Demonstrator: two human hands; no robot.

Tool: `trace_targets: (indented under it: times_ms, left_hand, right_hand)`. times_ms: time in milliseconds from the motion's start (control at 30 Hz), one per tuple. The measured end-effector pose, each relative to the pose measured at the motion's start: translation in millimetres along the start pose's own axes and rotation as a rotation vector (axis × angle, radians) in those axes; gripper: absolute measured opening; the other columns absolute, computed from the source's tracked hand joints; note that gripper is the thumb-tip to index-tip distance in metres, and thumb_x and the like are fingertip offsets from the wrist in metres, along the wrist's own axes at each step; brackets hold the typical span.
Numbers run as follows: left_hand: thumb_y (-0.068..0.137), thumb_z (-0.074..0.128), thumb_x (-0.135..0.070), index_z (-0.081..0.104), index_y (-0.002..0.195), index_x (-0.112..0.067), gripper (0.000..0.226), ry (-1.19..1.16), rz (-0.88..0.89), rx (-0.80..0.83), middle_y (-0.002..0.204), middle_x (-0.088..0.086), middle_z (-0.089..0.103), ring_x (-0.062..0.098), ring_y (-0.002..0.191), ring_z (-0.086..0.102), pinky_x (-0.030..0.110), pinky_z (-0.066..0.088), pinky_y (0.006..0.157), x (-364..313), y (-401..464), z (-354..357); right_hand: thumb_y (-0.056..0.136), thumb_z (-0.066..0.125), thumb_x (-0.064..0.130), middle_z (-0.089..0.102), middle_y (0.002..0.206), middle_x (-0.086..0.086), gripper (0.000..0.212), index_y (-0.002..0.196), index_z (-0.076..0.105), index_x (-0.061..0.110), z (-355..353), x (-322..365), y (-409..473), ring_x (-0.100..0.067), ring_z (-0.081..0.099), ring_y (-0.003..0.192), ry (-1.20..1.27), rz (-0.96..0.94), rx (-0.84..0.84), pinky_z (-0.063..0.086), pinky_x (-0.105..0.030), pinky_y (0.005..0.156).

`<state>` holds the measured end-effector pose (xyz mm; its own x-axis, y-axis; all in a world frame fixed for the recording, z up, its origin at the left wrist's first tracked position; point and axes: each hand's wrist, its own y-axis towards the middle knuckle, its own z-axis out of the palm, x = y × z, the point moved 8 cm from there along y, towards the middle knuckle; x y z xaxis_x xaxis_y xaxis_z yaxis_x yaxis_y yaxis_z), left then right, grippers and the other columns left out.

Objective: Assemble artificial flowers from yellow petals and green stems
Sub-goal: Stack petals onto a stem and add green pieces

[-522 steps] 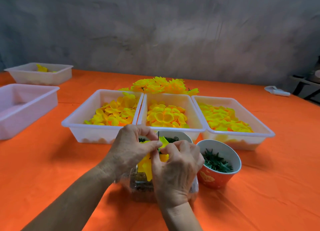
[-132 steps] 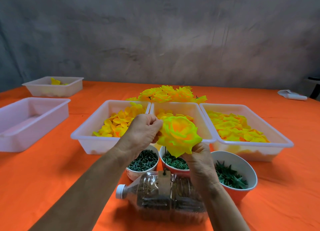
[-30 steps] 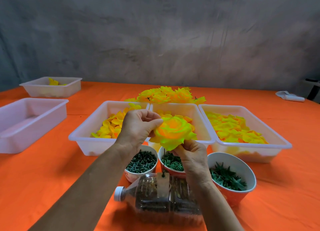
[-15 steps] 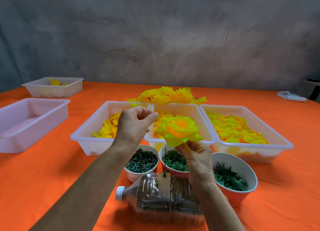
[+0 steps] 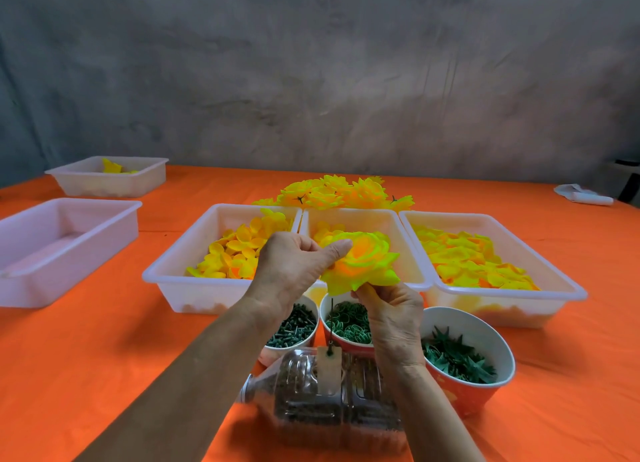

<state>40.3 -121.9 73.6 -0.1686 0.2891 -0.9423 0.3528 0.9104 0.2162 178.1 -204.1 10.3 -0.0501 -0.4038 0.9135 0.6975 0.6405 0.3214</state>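
Matt orange cloth desk cover [image 5: 86, 357]; on it, translucent smooth white plastic trays [image 5: 180, 288]; clear glossy ribbed plastic bottle [image 5: 311, 402].

Flower's [image 5: 360, 264] underside behind both hands; bottle's [image 5: 322, 402] base behind right forearm.

A craft workshop: petal-filled trays [image 5: 180, 281] on an orange table [image 5: 86, 357] (bare concrete wall [image 5: 311, 80] behind).

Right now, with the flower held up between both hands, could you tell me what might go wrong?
The flower is gripped only at its edges by the left hand and right hand, so layers might slip apart. The thin spike standing from the bottle sits just below and could prick a wrist.
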Motion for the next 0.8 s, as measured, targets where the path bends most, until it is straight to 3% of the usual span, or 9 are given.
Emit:
trace_targets:
  times_ms: [133, 267, 467, 633, 800]
  left_hand:
    - [0.079, 0.075, -0.023, 0.065, 0.079, -0.004, 0.022, -0.128, -0.180, 0.069, 0.063, 0.002, 0.056, 0.010, 0.050, 0.043, 0.021, 0.036, 0.046, 12.4, -0.2, 3.6]
    - [0.078, 0.074, -0.011, 0.063, 0.068, -0.008, 0.016, -0.149, -0.151, 0.066, 0.061, 0.003, 0.057, 0.010, 0.049, 0.043, 0.022, 0.039, 0.049, 10.5, 0.1, 1.0]
    - [0.080, 0.072, -0.005, 0.060, 0.061, -0.008, 0.022, -0.103, 0.023, 0.110, 0.047, -0.006, 0.052, -0.005, 0.036, 0.044, 0.011, 0.037, 0.041, -9.3, 6.3, 2.9]
    - [0.081, 0.070, -0.004, 0.059, 0.063, -0.007, 0.021, -0.142, 0.065, 0.165, 0.043, -0.010, 0.051, -0.002, 0.037, 0.042, 0.011, 0.035, 0.039, -16.7, 13.9, 5.1]
    - [0.080, 0.072, -0.011, 0.063, 0.069, -0.005, 0.015, -0.160, 0.034, 0.113, 0.052, -0.001, 0.051, 0.006, 0.043, 0.039, 0.015, 0.037, 0.041, -11.3, 27.6, -3.2]
  right_hand:
    - [0.076, 0.070, -0.005, 0.072, 0.073, -0.001, 0.025, 0.073, 0.075, 0.019, -0.9, 2.3, -1.1, -0.017, 0.062, 0.071, -0.023, -0.028, 0.021, 0.052, -0.033, 0.068]
    - [0.076, 0.072, -0.001, 0.075, 0.087, -0.005, 0.017, 0.092, 0.074, 0.005, 2.1, 2.4, -0.9, -0.016, 0.068, 0.082, -0.022, -0.028, 0.072, 0.054, -0.022, 0.070]
    - [0.078, 0.069, -0.005, 0.075, 0.083, -0.002, 0.015, 0.085, 0.074, 0.007, 11.7, 7.7, 2.4, -0.013, 0.068, 0.076, -0.015, -0.002, 0.158, 0.054, -0.022, 0.066]
    - [0.079, 0.065, -0.008, 0.071, 0.067, 0.008, 0.021, 0.078, 0.072, 0.012, 20.4, 10.1, 7.3, 0.000, 0.063, 0.061, 0.051, 0.047, 0.205, 0.050, -0.016, 0.059]
    - [0.082, 0.065, -0.002, 0.065, 0.057, 0.004, 0.033, 0.061, 0.074, 0.022, 19.4, 6.9, 18.4, -0.009, 0.055, 0.057, 0.001, 0.046, 0.185, 0.048, -0.025, 0.063]
